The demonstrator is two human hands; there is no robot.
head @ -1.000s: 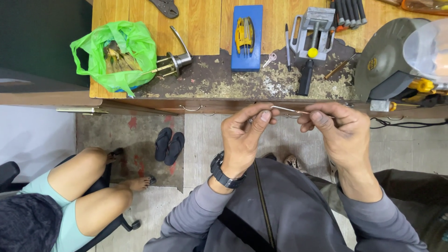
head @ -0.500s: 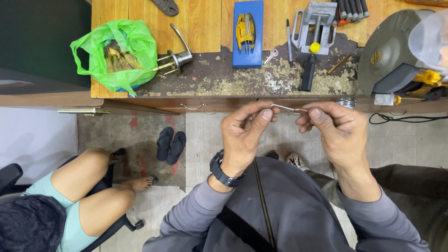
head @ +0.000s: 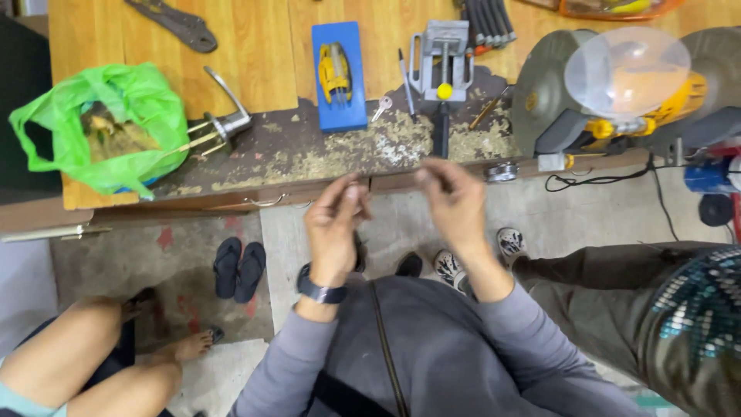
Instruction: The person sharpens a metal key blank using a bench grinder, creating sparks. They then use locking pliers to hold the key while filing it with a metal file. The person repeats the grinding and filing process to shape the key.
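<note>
**Hands drawn apart, the thin metal piece no longer seen between them**

A moment ago both hands pinched a thin metal rod between them; now they have moved apart and blurred. Beyond the grip, the wooden surface (head: 255, 62) carries a bench grinder (head: 617, 93), green bag (head: 100, 127), blue tool pack (head: 338, 76) and small vise (head: 441, 58). The left hand (head: 333, 224) has fingers curled at the thumb, the right hand (head: 454, 202) likewise; whether either grip holds the rod, I cannot tell.

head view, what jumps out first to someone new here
The bright green plastic bag at the workbench's left end and the blue tool package near its middle. In front, the left hand and right hand are raised together, blurred, below the bench edge.
</note>
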